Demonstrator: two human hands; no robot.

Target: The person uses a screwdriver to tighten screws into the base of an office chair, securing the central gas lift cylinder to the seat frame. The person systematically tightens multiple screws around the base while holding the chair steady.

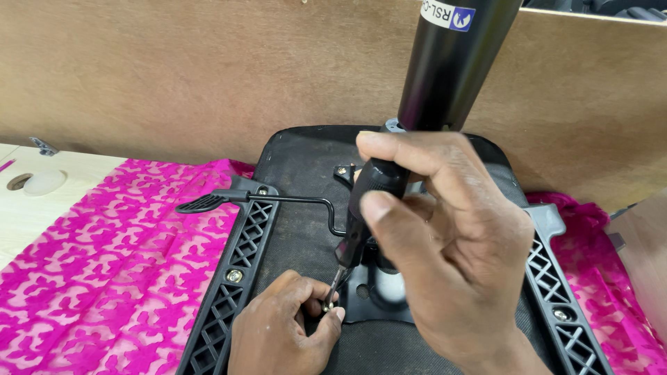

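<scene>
Brown board [139, 76] fills the background across the top of the frame, and below it a pale wooden table [21, 215] shows at the left edge, covered mostly by a bright pink patterned cloth [104, 264]. On the cloth, in the middle of the frame, lies the black underside of a chair seat [299, 236], with a black lattice armrest bracket [233, 292] along its left side and another [563, 298] at the lower right. A thin black lever with a flat paddle end [208, 203] runs from the left bracket toward the centre. A thick black cylinder [451, 62] rises from the seat's middle out through the top of the frame.

The right hand [445, 257] is closed around the black handle of a screwdriver [365, 208], thumb and fingers wrapped tight, the tool tilted with its tip pointing down to the lower centre. The left hand [285, 326], at the bottom centre, pinches a small brass-coloured screw [329, 303] between thumb and fingertips, right at the screwdriver's tip, beside the black metal plate [368, 305] at the cylinder's base. 2 bolts show on the left bracket.
</scene>
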